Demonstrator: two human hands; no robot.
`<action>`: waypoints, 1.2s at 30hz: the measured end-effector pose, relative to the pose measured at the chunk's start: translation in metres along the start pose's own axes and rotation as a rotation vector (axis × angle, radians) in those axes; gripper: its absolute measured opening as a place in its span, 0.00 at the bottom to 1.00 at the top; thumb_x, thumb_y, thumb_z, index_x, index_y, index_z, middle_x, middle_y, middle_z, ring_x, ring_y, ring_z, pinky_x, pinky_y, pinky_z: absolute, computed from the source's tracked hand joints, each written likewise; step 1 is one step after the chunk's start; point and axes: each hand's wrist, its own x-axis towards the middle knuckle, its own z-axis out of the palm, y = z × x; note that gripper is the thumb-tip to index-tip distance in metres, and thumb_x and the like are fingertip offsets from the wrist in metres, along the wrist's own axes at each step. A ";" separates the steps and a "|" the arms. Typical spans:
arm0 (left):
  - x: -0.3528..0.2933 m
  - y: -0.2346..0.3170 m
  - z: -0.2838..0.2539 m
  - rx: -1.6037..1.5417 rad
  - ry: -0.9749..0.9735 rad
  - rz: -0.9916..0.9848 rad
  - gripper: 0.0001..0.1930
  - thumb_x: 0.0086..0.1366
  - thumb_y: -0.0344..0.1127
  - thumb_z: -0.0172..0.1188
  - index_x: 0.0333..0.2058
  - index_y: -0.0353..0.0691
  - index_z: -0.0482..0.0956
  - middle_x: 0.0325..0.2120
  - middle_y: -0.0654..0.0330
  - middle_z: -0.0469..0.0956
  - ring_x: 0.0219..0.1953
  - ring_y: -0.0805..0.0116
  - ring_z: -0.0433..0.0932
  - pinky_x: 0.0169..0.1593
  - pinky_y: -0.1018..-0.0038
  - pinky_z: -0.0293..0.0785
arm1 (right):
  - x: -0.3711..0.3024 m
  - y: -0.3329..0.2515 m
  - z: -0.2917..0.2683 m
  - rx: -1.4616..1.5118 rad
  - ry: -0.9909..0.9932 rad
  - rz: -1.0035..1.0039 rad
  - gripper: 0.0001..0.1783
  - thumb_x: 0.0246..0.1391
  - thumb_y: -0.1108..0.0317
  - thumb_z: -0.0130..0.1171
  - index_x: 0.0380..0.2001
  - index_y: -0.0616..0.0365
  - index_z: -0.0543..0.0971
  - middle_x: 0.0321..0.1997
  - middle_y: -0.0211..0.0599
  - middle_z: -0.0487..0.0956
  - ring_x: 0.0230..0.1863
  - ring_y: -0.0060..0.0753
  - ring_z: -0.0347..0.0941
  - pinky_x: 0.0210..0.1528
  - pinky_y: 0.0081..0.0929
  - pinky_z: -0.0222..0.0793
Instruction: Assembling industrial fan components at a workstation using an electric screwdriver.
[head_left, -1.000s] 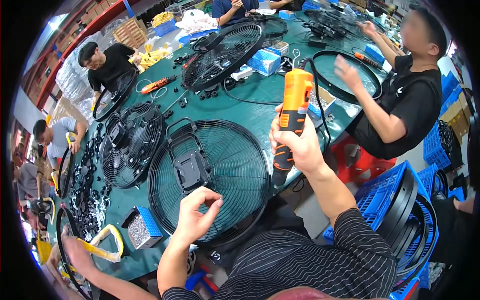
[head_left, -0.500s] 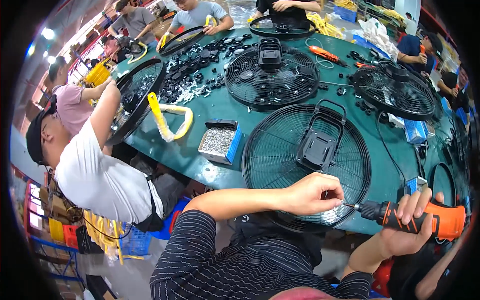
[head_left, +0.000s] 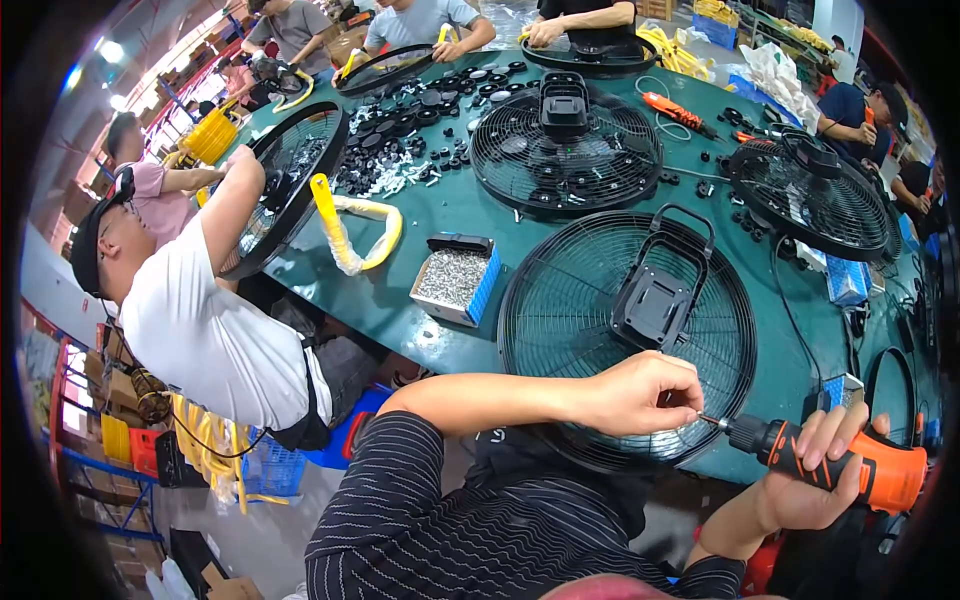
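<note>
My right hand [head_left: 812,492] is wrapped round an orange and black electric screwdriver [head_left: 895,478], its bit pointing left. My left hand [head_left: 645,393] pinches thumb and fingers together at the tip of that bit; whatever small piece they hold is too small to make out. Below and beyond both hands lies a round black fan cage [head_left: 545,300] on the green table [head_left: 410,290]. A black square housing [head_left: 652,306] with a looped metal bracket [head_left: 690,222] sits on the cage. My left forearm crosses in front of the cage's near rim.
Left of the cage stands an open blue-and-white box of small metal screws [head_left: 455,278]. Behind it lies a yellow wrapped handle [head_left: 350,240]. Another fan cage [head_left: 565,150], loose black parts [head_left: 410,105] and an orange screwdriver [head_left: 672,108] lie farther back. A white-shirted co-worker [head_left: 215,340] is at left.
The whole scene has shifted slightly right in the view. My hands keep nearly the same pose, with the bit still at my left fingertips.
</note>
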 end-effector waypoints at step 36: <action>0.016 -0.008 0.007 -0.008 -0.059 -0.005 0.04 0.61 0.27 0.63 0.32 0.32 0.79 0.27 0.59 0.78 0.28 0.70 0.76 0.34 0.72 0.73 | -0.005 -0.006 -0.029 0.072 -0.064 0.023 0.22 0.57 0.66 0.54 0.49 0.63 0.59 0.29 0.34 0.62 0.22 0.23 0.59 0.30 0.20 0.58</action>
